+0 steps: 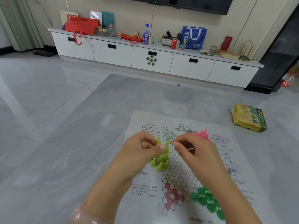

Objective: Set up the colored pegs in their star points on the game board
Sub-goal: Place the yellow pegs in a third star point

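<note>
**Yellow-green pegs being handled over the paper star board**

A paper game board (181, 160) lies flat on a grey mat (113, 102) on the tiled floor (32, 94), nearer the mat's right edge. Both hands meet above the board's upper left star point.

The left hand (142, 152) has its fingers curled, and thumb and forefinger pinch a yellow-green peg (158, 141) whose tip sticks up just beyond the fingertips. The right hand (192, 149) is curled too, its thumb and forefinger pressed together close beside that peg; whether they grip a peg or something else cannot be told.

Just below the hands, a cluster of yellow-green pegs (161, 161) stands upright at the board's left side. Pink pegs (203, 135) are grouped at the far right star point, partly hidden behind the right hand. Dark green pegs (208, 201) fill the star point near the board's near right edge, beside the right forearm. The pink-tinted star point (172, 195) at the near left holds no pegs.

A yellow and green box (249, 118) lies on the floor, well apart from the board, off its far right corner. Across the room a long white cabinet (152, 59) carries bags, bottles and a red can.
</note>
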A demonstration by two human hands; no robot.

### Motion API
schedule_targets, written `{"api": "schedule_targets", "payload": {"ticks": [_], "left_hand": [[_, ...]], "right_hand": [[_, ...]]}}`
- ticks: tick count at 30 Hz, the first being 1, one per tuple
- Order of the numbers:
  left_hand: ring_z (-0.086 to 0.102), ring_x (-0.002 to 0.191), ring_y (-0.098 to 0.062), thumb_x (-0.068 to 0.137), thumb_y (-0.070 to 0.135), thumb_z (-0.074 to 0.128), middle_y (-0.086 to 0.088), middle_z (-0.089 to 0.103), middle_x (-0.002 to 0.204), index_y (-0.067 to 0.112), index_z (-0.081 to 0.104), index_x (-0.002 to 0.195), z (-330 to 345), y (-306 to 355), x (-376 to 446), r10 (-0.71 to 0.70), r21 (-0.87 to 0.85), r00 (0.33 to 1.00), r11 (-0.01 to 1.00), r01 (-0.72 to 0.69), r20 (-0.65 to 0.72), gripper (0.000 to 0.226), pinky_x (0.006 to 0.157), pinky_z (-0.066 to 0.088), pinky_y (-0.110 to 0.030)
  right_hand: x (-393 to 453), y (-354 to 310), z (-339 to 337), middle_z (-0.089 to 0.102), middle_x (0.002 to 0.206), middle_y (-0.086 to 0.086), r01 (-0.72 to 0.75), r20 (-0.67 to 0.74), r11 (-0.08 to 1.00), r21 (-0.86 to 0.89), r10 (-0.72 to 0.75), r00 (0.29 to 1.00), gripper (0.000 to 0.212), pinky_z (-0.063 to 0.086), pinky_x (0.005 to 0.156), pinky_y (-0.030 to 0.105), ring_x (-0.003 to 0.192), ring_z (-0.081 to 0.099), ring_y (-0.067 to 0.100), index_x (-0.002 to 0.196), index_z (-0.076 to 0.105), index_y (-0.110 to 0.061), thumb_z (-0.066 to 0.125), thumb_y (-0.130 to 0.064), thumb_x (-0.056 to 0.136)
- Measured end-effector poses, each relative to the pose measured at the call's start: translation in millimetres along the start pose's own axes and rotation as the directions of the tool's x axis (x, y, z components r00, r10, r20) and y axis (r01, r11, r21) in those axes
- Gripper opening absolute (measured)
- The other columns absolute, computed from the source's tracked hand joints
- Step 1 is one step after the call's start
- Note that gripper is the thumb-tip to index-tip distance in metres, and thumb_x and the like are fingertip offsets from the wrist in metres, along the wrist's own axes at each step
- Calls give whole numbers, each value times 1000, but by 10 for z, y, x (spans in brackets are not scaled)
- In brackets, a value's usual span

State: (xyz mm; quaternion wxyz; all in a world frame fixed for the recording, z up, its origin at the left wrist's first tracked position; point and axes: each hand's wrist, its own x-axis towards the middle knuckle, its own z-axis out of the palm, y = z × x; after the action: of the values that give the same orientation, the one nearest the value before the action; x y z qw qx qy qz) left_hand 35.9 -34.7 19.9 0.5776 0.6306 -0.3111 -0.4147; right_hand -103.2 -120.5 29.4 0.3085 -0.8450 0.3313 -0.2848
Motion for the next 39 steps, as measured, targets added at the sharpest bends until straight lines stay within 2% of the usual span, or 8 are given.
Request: {"api": "schedule_targets", "payload": {"ticks": [6, 11, 20, 24, 26, 30, 34, 39], "left_hand": [[49, 41, 4, 75, 21, 71, 8, 63, 51, 12, 57, 78, 30, 37, -50, 14, 34, 994, 999, -18, 110, 17, 43, 35, -7], [54, 44, 3, 77, 20, 70, 4, 69, 59, 14, 54, 85, 34, 61, -73, 12, 35, 987, 999, -18, 158, 18, 45, 38, -7], [56, 51, 2, 74, 25, 72, 5, 69, 64, 18, 51, 87, -26, 32, -85, 22, 126, 963, 990, -57, 268, 26, 49, 40, -8], [59, 68, 4, 79, 37, 65, 14, 70, 81, 33, 53, 93, -75, -64, -43, 44, 251, 979, 964, -93, 197, 18, 58, 42, -9], [56, 90, 2, 85, 40, 54, 18, 62, 105, 37, 52, 98, -128, -130, -6, 138, 426, 990, 896, -130, 11, 14, 70, 41, -9], [24, 136, -21, 91, 40, 43, 2, 27, 149, 27, 29, 139, -292, -267, 34, 207, 815, 968, 579, -3, -143, 52, 107, 26, -35], [-2, 144, -19, 91, 49, 37, -2, -2, 157, 30, 2, 146, -404, -376, 26, 27, 911, 992, 399, 104, -125, 68, 114, 8, -43], [-15, 143, -17, 88, 59, 32, -2, -16, 156, 30, -8, 146, -453, -459, 0, -121, 956, 991, 278, 97, -65, 76, 114, -3, -48]], "right_hand": [[-3, -95, 22, 66, 87, -23, 0, 140, 980, 201, -29, 990, 23, 48, 68, 10, 78, 62, -3, 86, 64, -43, 62, -20, 83], [4, -75, 5, 71, 77, -10, -95, 202, 918, 384, 17, 979, 15, 47, 62, 11, 67, 63, -1, 80, 70, -25, 63, -12, 82], [-47, -34, -65, 68, 79, -3, -106, 327, 917, 385, -28, 944, 7, 50, 67, 14, 72, 66, 5, 82, 70, -19, 64, -16, 82], [-64, 35, -82, 68, 76, -12, -136, 208, 951, 279, 79, 975, 13, 47, 64, 9, 68, 61, -4, 76, 68, -29, 66, -17, 80], [-73, 111, -91, 66, 71, -15, -138, 121, 990, 33, 133, 984, 15, 45, 64, 6, 70, 59, -6, 73, 63, -34, 65, -21, 81], [-151, 217, -18, 61, 79, -19, -106, 162, 950, -293, 158, 974, 6, 40, 63, 6, 73, 55, -5, 84, 63, -30, 61, -24, 84], [-205, 253, 119, 63, 83, -10, -82, 188, 915, -396, 169, 968, 6, 42, 64, 14, 73, 56, 6, 89, 63, -24, 59, -24, 86], [-209, 221, 204, 58, 82, -11, -29, 190, 899, -436, 124, 974, 6, 42, 65, 20, 74, 53, 8, 89, 62, -25, 58, -29, 86]]}}
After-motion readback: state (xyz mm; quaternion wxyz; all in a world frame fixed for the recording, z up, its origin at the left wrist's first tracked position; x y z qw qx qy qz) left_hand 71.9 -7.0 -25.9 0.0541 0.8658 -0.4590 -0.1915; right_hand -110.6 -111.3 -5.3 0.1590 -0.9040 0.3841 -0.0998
